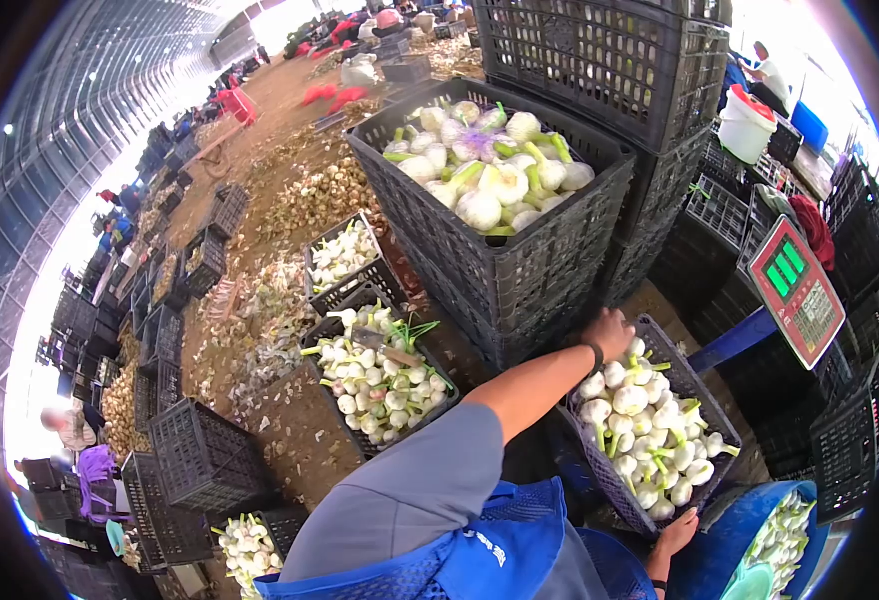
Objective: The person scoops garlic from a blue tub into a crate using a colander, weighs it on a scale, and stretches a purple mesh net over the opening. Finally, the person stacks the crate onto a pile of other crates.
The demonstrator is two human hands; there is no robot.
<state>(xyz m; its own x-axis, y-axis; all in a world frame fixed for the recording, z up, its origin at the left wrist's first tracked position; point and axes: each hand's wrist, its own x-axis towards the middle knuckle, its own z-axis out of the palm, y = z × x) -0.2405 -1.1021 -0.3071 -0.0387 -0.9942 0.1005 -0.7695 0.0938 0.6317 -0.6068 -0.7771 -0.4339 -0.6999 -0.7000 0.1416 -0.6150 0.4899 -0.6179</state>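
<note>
A dark plastic crate [585, 425] full of white garlic bulbs [650, 430] with green stems is at the lower right. My left hand [612, 334] grips its far end at the rim, fingers curled. Lower down, my right hand [677, 533] holds the near corner, its fingers partly hidden by the crate. Beside it is a scale display [798, 290] with green lit digits on a blue post. Just behind my left hand rises a stack of black crates [520, 290], the top one heaped with larger garlic.
Left of my arm, a garlic crate [445, 398] holds a knife-like tool. Behind it sits another garlic crate [385, 275]. A blue tub [715, 525] with garlic stands at the lower right. Taller crates [600, 60] rise behind the stack. People work at both sides.
</note>
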